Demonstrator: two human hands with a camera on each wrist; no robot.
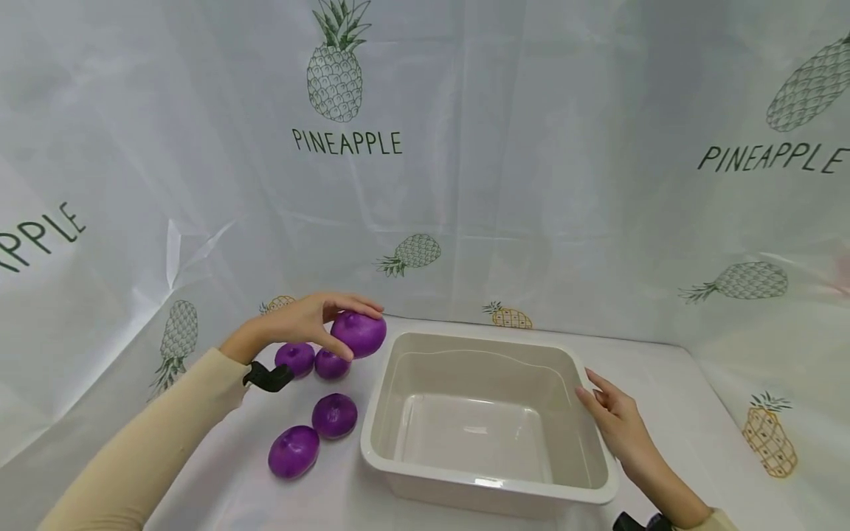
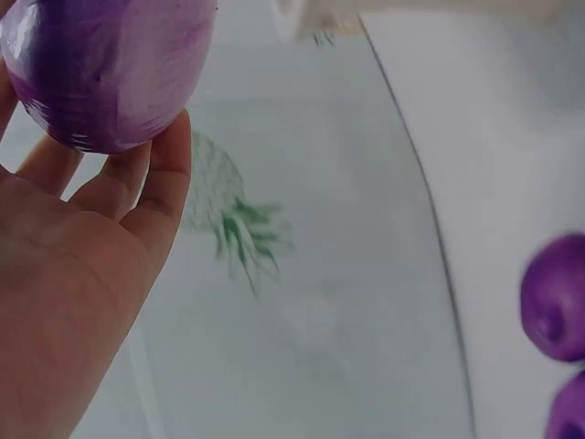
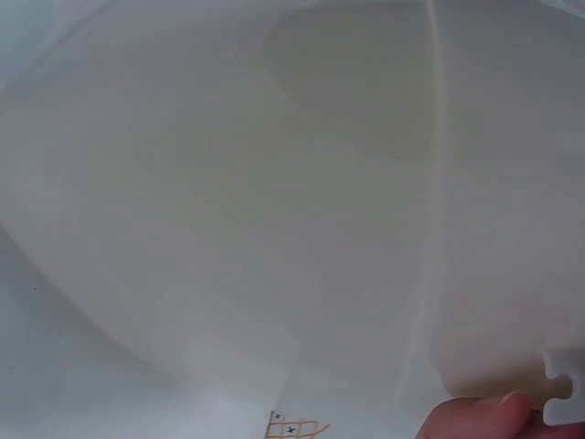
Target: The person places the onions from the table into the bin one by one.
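Note:
My left hand (image 1: pixel 307 321) holds a shiny purple onion (image 1: pixel 359 335) above the table, just left of the bin's far left corner. Thumb and fingers curl round its sides, and the left wrist view shows fingertips against the onion (image 2: pixel 114 69). On the right, my right hand (image 1: pixel 619 422) grips the rim of a beige plastic bin (image 1: pixel 425 467), thumb over the edge. The right wrist view shows part of that hand's thumb (image 3: pixel 480 416) at the bin's edge. Below the left hand lie two more onions, one (image 1: pixel 295 359) beside another (image 1: pixel 331 364).
Nearer the front, left of the bin, two onions sit close together, one (image 1: pixel 335 415) behind the other (image 1: pixel 294 451). The white tabletop (image 1: pixel 345 494) meets a pale pineapple-print sheet (image 1: pixel 531 184) that hangs behind and at the sides.

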